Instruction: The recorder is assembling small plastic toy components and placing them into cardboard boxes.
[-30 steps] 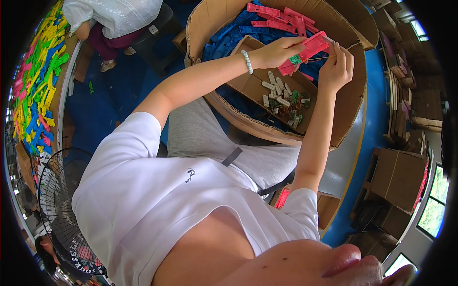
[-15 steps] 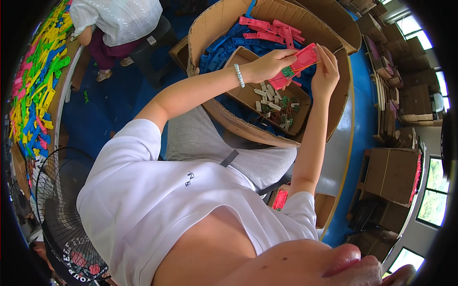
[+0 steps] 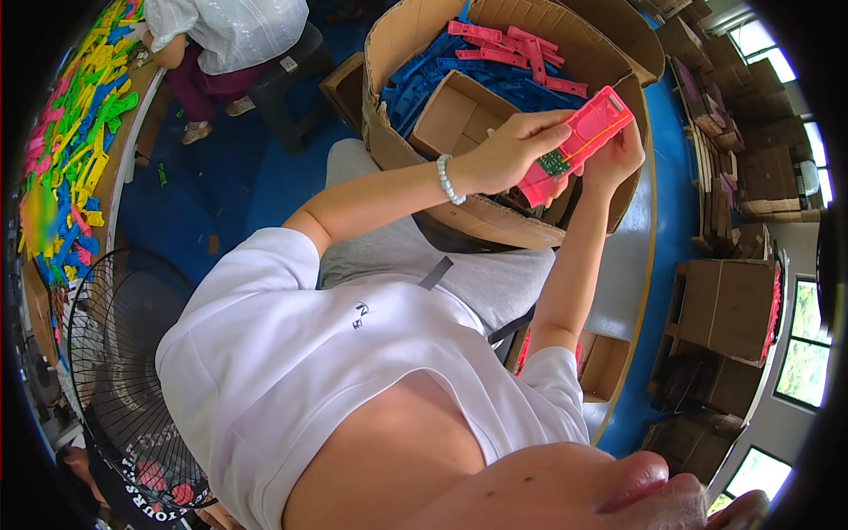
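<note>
My left hand (image 3: 521,152), with a beaded bracelet on its wrist, grips a long pink plastic casing (image 3: 594,125) between thumb and fingers. A small green circuit board (image 3: 554,162) sits in the lower part of the casing, and a thin orange-yellow wire (image 3: 608,132) runs along it toward the upper end. My right hand (image 3: 618,161) is curled against the casing's right edge, its fingertips partly hidden behind it. Below the casing is a small cardboard box (image 3: 455,115), its contents now mostly covered by my hands.
A large cardboard box (image 3: 384,132) in front of me holds blue plastic pieces (image 3: 424,84) and several pink casings (image 3: 503,44). At left stand a table heaped with coloured plastic parts (image 3: 88,150), a black fan (image 3: 132,353) and a seated person (image 3: 230,35). Cartons (image 3: 729,305) line the right.
Both hands and the pink casing have shifted slightly right and nearer to me. My right hand's fingers, stretched along the casing's upper end before, are now curled at its edge. The view has shifted slightly.
</note>
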